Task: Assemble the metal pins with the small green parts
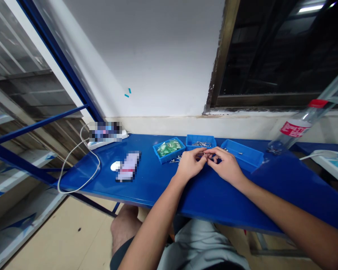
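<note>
Left hand (190, 163) + right hand (227, 166) | both pinching small metal piece (204, 153) | mostly covered by fingertips — shape unclear

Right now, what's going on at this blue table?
A person's left hand and right hand meet over the blue table, apparently pinching a small metal piece. Beyond them, the left tray holds green packets, the middle tray thin metal pieces, the right tray at least one small part.
</note>
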The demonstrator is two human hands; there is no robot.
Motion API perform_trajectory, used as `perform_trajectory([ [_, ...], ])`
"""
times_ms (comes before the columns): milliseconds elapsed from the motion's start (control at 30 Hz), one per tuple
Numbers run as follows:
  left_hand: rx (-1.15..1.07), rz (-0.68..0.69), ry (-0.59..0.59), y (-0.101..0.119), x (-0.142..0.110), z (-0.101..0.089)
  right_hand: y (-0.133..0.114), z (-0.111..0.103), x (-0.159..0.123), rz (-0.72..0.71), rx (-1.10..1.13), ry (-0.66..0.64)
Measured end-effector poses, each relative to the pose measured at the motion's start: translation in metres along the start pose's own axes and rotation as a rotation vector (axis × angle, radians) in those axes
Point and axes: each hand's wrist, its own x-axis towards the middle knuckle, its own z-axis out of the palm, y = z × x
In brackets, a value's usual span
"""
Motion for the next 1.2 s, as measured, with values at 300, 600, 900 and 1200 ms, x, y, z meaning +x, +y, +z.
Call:
perform_trajectory([
  [300,-0.061,0.024,0.040,-0.012,0.002,-0.003,0.000,0.003,-0.001,0.123,0.063,0.041],
  [600,0.103,0.051,-0.013,-0.008,0.002,-0.004,0.003,0.002,0.000,0.218,0.126,0.007],
  [900,-0.456,-0.117,0.093,-0.013,0.008,-0.003,0.000,0.000,-0.001,0.111,0.103,-0.082],
  [1200,-0.359,-0.134,0.078,-0.010,0.007,-0.004,0.014,0.008,-0.003,0.232,0.291,-0.093],
])
